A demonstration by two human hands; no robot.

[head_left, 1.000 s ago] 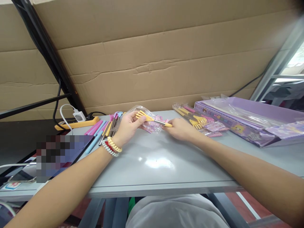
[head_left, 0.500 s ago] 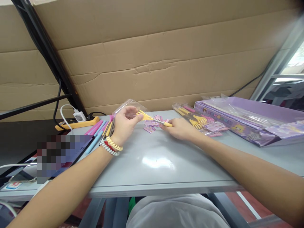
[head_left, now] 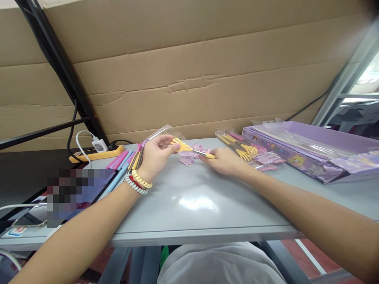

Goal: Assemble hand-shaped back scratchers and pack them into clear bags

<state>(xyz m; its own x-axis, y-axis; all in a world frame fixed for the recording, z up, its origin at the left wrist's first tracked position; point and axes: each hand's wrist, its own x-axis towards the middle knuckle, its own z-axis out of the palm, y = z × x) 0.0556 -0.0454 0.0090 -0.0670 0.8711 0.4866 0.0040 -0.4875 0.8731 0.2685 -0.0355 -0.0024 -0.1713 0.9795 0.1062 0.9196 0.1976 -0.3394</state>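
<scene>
Grey table [head_left: 201, 205], cardboard wall behind; work sits at the far-centre edge of the tabletop. Step in hand, as judged: yellow claw-head scratcher going head-first into a clear sleeve. To do it well: keep the sleeve mouth held wide w/ left thumb, feed the prongs in straight along the sleeve axis so no tine snags the film, push from the handle end w/ short strokes, keep the shaft low & level over the table. Left hand [head_left: 155, 154], coil bands at wrist, lifts the clear plastic bag [head_left: 161, 131]; thumb & forefinger pinch the film by the opening, other fingers curled under. Right hand [head_left: 225, 161] grips the handle end; fingers pressed together around it, tips mostly hidden from this angle. Scratcher [head_left: 189, 149]: held just above the table between the two hands, claw head at the left fingertips touching the bag mouth, not yet inside as far as can be told. Look: yellow splayed prongs, thin silver shaft, yellow grip. Small pink printed cards [head_left: 186, 159] lie on the table directly beneath it.
</scene>
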